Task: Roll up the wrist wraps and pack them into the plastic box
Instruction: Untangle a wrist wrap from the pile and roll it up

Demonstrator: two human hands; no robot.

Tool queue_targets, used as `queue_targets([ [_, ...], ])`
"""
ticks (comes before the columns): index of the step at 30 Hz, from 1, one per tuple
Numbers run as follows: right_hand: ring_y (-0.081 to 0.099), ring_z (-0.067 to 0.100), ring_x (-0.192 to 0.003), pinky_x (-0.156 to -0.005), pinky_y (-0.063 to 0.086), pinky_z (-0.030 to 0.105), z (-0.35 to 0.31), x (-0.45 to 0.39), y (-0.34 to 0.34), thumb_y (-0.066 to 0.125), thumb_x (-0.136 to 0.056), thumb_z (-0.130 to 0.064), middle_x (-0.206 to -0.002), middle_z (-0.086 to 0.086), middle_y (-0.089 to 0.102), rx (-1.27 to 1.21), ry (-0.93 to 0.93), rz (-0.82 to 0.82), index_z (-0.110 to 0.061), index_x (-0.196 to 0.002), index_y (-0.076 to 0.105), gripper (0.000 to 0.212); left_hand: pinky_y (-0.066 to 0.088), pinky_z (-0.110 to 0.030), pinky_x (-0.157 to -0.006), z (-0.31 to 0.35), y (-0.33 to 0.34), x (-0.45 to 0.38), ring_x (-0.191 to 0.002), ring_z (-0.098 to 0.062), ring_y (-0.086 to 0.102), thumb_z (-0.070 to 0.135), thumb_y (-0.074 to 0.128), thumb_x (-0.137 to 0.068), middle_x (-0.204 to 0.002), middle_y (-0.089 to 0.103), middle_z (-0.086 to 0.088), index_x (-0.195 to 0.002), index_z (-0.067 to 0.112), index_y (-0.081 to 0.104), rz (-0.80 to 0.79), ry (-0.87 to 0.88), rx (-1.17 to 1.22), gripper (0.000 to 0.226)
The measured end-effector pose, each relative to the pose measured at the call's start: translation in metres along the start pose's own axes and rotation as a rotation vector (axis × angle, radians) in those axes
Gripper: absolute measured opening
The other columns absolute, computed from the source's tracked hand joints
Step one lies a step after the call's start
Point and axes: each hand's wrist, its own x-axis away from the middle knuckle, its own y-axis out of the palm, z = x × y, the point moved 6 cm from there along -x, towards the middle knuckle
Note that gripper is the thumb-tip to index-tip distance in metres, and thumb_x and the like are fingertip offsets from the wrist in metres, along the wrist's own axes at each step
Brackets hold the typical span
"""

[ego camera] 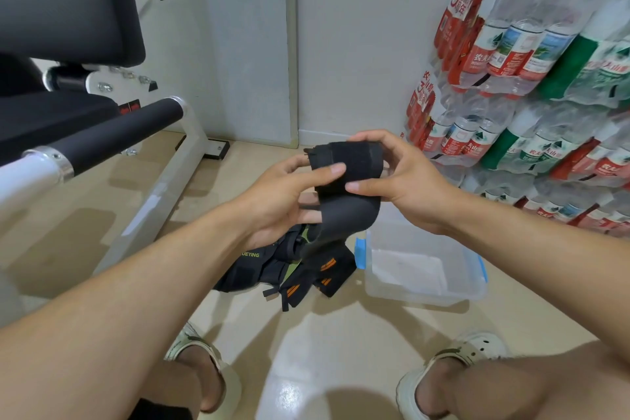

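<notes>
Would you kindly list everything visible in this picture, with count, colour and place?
wrist wrap in hand: one, black, partly rolled, held by both hands above the floor, tail hanging down
wraps on floor: a pile, count unclear, black with orange and green marks, left of the box
plastic box: one, clear with blue clips, open, on the floor at right
weight bench: one, black pads on white frame, at left
bottled water packs: many, clear with red and green labels, stacked at right wall
floor: beige tiles
slippers: two, off-white, on the feet at bottom
left hand: one, fingers on the wrap
right hand: one, fingers on the roll
</notes>
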Motion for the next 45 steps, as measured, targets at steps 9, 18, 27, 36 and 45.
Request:
queue_targets([
  [9, 0.072, 0.016, -0.109, -0.086, 0.059, 0.03, 0.001, -0.001, 0.003, 0.083, -0.076, 0.005, -0.132, 0.005, 0.065, 0.003, 0.058, -0.028, -0.027, -0.128, 0.064, 0.065, 0.06, -0.047, -0.089, 0.0, -0.006, -0.006, -0.104, -0.037, 0.073, 0.011, 0.069, -0.093, -0.118, 0.073, -0.015, -0.129, 0.005, 0.06, 0.077, 0.006, 0.125, 0.037],
  [18, 0.072, 0.02, -0.111, -0.087, 0.06, 0.036, 0.017, -0.002, 0.004, 0.064, -0.095, -0.041, -0.129, 0.003, 0.071, -0.165, 0.331, -0.035, -0.022, -0.131, 0.065, 0.041, 0.061, -0.044, -0.084, 0.006, -0.017, -0.005, -0.102, -0.026, 0.074, -0.02, 0.07, -0.078, -0.128, 0.067, -0.007, -0.127, 0.016, 0.062, 0.095, 0.124, -0.033, 0.061],
  [27, 0.071, 0.023, -0.111, -0.082, 0.06, 0.034, 0.019, -0.003, 0.001, 0.071, -0.091, -0.014, -0.141, 0.012, 0.06, -0.214, 0.285, -0.043, -0.024, -0.134, 0.062, 0.046, 0.062, -0.04, -0.072, 0.002, -0.014, -0.003, -0.097, -0.028, 0.075, -0.011, 0.073, -0.081, -0.117, 0.073, -0.015, -0.13, 0.009, 0.057, 0.077, 0.041, 0.08, 0.055],
  [36, 0.056, 0.016, -0.134, -0.091, 0.057, 0.037, 0.017, -0.005, 0.002, 0.077, -0.084, 0.002, -0.153, -0.002, 0.048, -0.179, 0.19, -0.066, -0.033, -0.136, 0.062, 0.065, 0.062, -0.047, -0.085, -0.005, -0.011, -0.004, -0.101, -0.035, 0.074, 0.012, 0.074, -0.088, -0.117, 0.073, -0.017, -0.128, 0.003, 0.061, 0.071, -0.053, 0.09, 0.043],
  [45, 0.073, 0.021, -0.101, -0.082, 0.061, 0.035, 0.019, -0.001, 0.008, 0.064, -0.098, -0.031, -0.124, 0.001, 0.073, -0.231, 0.336, -0.028, -0.026, -0.132, 0.065, 0.035, 0.058, -0.026, -0.059, 0.004, -0.014, -0.003, -0.087, -0.022, 0.074, -0.019, 0.075, -0.075, -0.123, 0.065, -0.008, -0.125, 0.014, 0.06, 0.158, 0.149, -0.09, 0.062],
])
